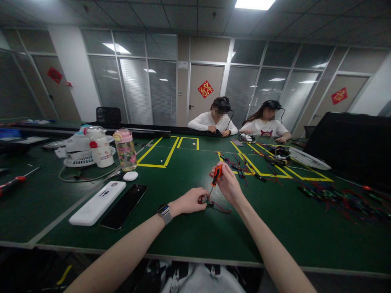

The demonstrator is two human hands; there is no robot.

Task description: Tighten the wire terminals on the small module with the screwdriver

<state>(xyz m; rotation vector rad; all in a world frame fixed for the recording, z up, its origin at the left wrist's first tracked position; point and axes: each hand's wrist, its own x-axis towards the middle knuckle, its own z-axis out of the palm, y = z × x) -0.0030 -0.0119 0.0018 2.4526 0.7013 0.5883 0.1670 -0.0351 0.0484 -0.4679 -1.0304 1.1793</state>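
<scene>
Fingers of the right hand (227,183) pinch a small orange-handled screwdriver (216,176), held nearly upright, its thin shaft pointing down into a small dark electronic part with red wires (208,201). The left hand (191,201), fingers curled closed around that part, pins it to the green matted worktable (189,236) just below and left of the right-hand fingers. A grey-strapped wristwatch (164,211) sits on the left wrist. Further left of the fingers lie a black slab smartphone (124,205) and a long white plastic power bank (97,202), side by side. Beyond them stands a clear drinking bottle with a pink lid (125,149). Well to the right sprawls a tangle of red and dark cable looms (345,197). Across the table, beyond the fingers, two seated people in white tops (214,121) work with their own hands.
</scene>
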